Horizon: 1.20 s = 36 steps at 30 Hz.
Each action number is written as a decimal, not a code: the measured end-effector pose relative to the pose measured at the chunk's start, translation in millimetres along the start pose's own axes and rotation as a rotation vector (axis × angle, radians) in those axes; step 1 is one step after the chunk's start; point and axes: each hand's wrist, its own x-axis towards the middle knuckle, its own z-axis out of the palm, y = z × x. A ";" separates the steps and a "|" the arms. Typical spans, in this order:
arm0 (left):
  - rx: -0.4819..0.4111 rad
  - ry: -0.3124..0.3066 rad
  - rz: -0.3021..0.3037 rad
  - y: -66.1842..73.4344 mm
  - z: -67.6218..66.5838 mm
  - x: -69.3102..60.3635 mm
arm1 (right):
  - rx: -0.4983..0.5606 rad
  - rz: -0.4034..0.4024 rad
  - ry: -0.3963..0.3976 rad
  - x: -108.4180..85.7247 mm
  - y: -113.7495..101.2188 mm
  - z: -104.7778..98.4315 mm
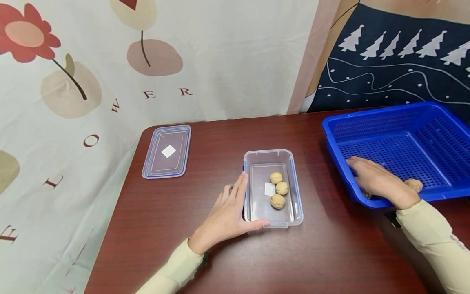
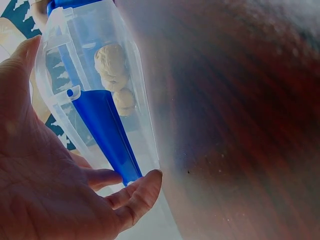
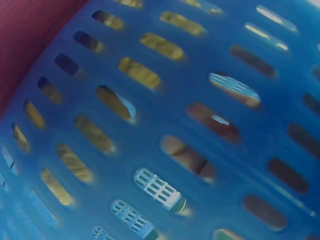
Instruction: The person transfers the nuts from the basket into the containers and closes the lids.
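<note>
Three walnuts (image 1: pixel 282 188) lie toward the right side of a clear plastic box (image 1: pixel 257 153). My left hand (image 1: pixel 225 212) rests round the box's near left corner, fingers straight along the left wall and thumb on the near rim. In the left wrist view, fingertips of the left hand (image 2: pixel 55 175) touch the side by a blue latch (image 2: pixel 107 132). My right hand (image 1: pixel 378 179) reaches down inside the blue basket (image 1: pixel 339 169) at its near left corner, fingertips hidden. Walnuts (image 1: pixel 413 185) lie beside and under it. The right wrist view shows walnuts (image 3: pixel 139 72) and parts of fingers through the basket's slots.
A clear lid (image 1: pixel 158 163) with blue edging and a white label lies at the table's far left. A printed cloth (image 1: pixel 227 61) hangs behind the table, and a dark cloth with white trees (image 1: pixel 389 73) hangs behind the basket.
</note>
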 end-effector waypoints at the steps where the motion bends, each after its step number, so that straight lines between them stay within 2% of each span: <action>1: -0.002 0.006 0.003 0.4 -0.2 -0.3 | 0.001 -0.003 0.004 0.1 0.0 0.0; 9: -0.010 0.021 0.005 2.3 -0.3 -0.8 | 0.053 0.035 -0.018 -3.5 -0.3 -1.5; 18: -0.008 0.017 0.004 3.1 -0.4 0.1 | -0.027 0.064 0.093 -7.8 -3.1 -7.8; 22: -0.006 0.022 0.005 2.8 -1.2 -1.1 | -0.008 0.051 0.199 -9.9 -6.8 -6.9; 29: -0.006 0.014 -0.009 2.5 -1.7 -1.1 | 0.012 -0.034 0.456 -17.3 -10.1 -2.8; 36: -0.002 0.021 0.003 2.9 -1.5 -0.9 | 0.084 -0.030 0.596 -24.6 -11.5 -1.4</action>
